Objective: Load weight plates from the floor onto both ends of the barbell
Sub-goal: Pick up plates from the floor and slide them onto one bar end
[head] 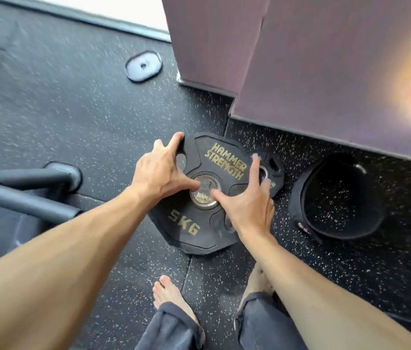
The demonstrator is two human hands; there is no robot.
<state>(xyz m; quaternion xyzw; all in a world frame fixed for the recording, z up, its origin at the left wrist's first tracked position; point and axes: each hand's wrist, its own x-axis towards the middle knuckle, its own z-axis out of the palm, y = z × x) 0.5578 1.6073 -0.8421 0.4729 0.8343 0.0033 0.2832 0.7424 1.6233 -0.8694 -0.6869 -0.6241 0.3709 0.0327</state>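
A person's left hand (160, 170) hooked a grip slot and hub of the 5 kg plate (199, 198) lying flat on the floor (73, 117) w/ a smaller plate (272, 170) tucked under its far edge; right hand (247, 200) hovered spread, holding nothing. Risk: a one-sided grip could slip, dropping the plate onto the bare feet (171, 296) just below.

Your left hand (160, 170) grips the 5 kg plate's (191, 223) far rim; your right hand (247, 200) spreads over its hub, fingers splayed.
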